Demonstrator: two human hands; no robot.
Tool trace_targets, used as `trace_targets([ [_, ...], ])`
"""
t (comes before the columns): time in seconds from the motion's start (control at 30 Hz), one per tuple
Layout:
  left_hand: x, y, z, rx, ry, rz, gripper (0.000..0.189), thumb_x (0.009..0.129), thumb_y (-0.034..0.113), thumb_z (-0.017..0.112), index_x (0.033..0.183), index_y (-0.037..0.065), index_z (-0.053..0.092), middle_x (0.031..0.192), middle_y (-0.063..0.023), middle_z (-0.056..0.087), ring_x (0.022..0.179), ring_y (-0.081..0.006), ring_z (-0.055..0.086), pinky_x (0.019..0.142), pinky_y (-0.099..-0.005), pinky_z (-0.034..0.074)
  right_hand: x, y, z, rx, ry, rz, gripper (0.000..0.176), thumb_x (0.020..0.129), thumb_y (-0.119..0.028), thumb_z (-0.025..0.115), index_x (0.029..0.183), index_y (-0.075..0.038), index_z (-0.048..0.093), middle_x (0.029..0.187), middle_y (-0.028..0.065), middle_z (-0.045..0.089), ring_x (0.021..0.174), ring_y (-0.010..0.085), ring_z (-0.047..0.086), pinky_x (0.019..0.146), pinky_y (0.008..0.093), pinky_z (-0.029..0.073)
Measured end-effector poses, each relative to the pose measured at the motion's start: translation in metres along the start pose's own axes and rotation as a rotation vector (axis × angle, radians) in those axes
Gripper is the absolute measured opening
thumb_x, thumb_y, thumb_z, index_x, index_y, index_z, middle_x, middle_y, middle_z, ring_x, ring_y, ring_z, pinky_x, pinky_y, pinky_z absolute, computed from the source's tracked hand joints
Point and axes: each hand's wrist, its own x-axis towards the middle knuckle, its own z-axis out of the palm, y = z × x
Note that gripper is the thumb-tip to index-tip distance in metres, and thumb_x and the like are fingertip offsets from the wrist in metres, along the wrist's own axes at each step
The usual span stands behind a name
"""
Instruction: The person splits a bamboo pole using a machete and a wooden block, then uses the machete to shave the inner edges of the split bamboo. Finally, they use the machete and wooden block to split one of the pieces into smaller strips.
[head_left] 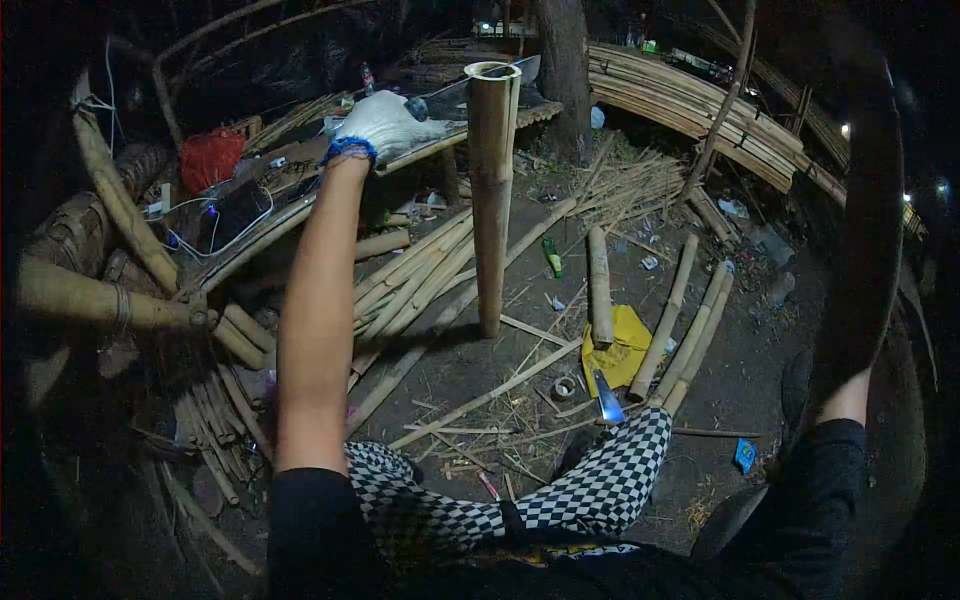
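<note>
Holding gloved left grip [378, 125] just left of upright bamboo tube [490, 190], nearer than right arm [848, 398]. Can't tell if clasping anything.

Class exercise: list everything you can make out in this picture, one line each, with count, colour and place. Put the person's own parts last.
upright bamboo pole: one, tan, centre
split bamboo: many, pale, left of that pole
bamboo pieces: four, tan, ground, right of centre
stacked bamboo: many, tan, upper right
tree trunk: one, brown, top centre
bag: one, red, upper left
cable: at least one, white, left
bottle: one, green, ground
sheet: one, yellow, among the bamboo pieces
metal blade: one, silvery-blue, near right knee
packet: one, blue, lower right
trousers: one pair, black-and-white check, bottom
left hand: one, white glove, blue cuff, beside pole top
right forearm: one, right side, hand not visible
</note>
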Motion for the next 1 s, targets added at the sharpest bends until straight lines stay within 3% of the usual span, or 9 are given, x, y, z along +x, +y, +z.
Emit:
trace_targets([
  [0.23,0.002,-0.01,0.011,-0.058,0.039,0.088,0.061,0.075,0.064,0.067,0.091,0.005,0.072,0.083,-0.0161,0.07,0.075,-0.0286,0.064,0.073,-0.0379,0.05,-0.035,0.032,0.121,0.018,-0.548,0.18,0.058,0.092,-0.041,0.061,0.139,-0.012,0.046,0.133,0.0168,0.054,0.118,0.03,0.054,0.099,0.0425,0.045],
  [0.27,0.0,-0.011,0.012,-0.098,0.089,0.11,0.06,0.076,0.063,0.068,0.087,0.004,0.071,0.079,-0.0141,0.069,0.07,-0.0248,0.061,0.071,-0.0369,0.048,-0.061,0.092,0.234,-0.053,-0.305,-0.613,0.087,0.088,-0.038,0.068,0.153,-0.014,0.015,0.142,0.0271,0.042,0.121,0.0369,0.054,0.103,0.0497,0.045],
  [0.3,-0.014,0.006,-0.011,-0.015,-0.021,0.029,0.057,0.078,0.059,0.068,0.088,0.003,0.071,0.078,-0.0141,0.068,0.066,-0.0234,0.06,0.069,-0.0363,0.048,-0.112,-0.042,0.166,0.322,-0.484,0.056,0.076,0.089,-0.035,0.063,0.152,-0.018,0.024,0.149,0.0191,0.036,0.128,0.0347,0.046,0.107,0.0433,0.04],
  [0.4,-0.012,-0.004,-0.005,0.011,0.044,0.115,0.053,0.077,0.055,0.071,0.087,0.003,0.071,0.077,-0.0134,0.068,0.064,-0.0226,0.059,0.068,-0.036,0.048,-0.097,-0.071,0.109,0.323,-0.648,0.307,0.084,0.086,-0.034,0.065,0.154,-0.019,0.017,0.153,0.0181,0.032,0.138,0.0314,0.036,0.114,0.0429,0.031],
  [0.53,-0.011,-0.013,-0.003,0.05,0.046,0.078,0.052,0.077,0.053,0.072,0.087,0.003,0.071,0.077,-0.0132,0.068,0.066,-0.022,0.059,0.068,-0.036,0.048,-0.062,0.056,0.079,0.089,-0.318,-0.129,0.078,0.087,-0.041,0.067,0.151,-0.021,0.027,0.154,0.0134,0.03,0.137,0.0339,0.037,0.112,0.0493,0.035],
  [0.6,-0.01,-0.022,0.0,0.043,0.113,0.13,0.065,0.079,0.07,0.06,0.081,0.006,0.071,0.074,-0.0146,0.067,0.07,-0.0271,0.062,0.069,-0.0395,0.048,-0.031,-0.005,0.043,0.539,0.055,-0.727,0.043,0.091,-0.021,0.062,0.126,0.001,0.049,0.105,0.0092,0.063,0.086,0.0167,0.064,0.082,0.0345,0.057],
  [0.87,-0.008,-0.007,-0.006,0.036,0.02,0.055,0.054,0.075,0.054,0.072,0.092,0.003,0.071,0.079,-0.0113,0.069,0.071,-0.0215,0.06,0.074,-0.0356,0.049,-0.009,0.04,0.059,-0.114,0.073,0.136,0.06,0.091,-0.025,0.061,0.144,-0.015,0.035,0.14,0.0136,0.041,0.124,0.0239,0.043,0.106,0.0413,0.038],
  [0.97,-0.002,-0.01,0.005,0.084,0.116,0.106,0.053,0.075,0.054,0.071,0.091,0.003,0.071,0.08,-0.0126,0.069,0.07,-0.0222,0.061,0.073,-0.036,0.049,-0.052,0.102,0.155,0.803,0.045,0.39,0.068,0.091,-0.026,0.061,0.151,-0.021,0.029,0.153,0.0153,0.033,0.139,0.0265,0.035,0.115,0.0439,0.031],
  [1.0,-0.003,-0.006,0.003,0.077,0.109,0.111,0.053,0.075,0.054,0.071,0.091,0.003,0.071,0.08,-0.0126,0.069,0.07,-0.0222,0.061,0.073,-0.036,0.049,-0.079,0.041,0.176,0.504,-0.202,0.238,0.068,0.09,-0.033,0.062,0.15,-0.022,0.031,0.15,0.0169,0.036,0.132,0.0318,0.042,0.11,0.0469,0.037],
])
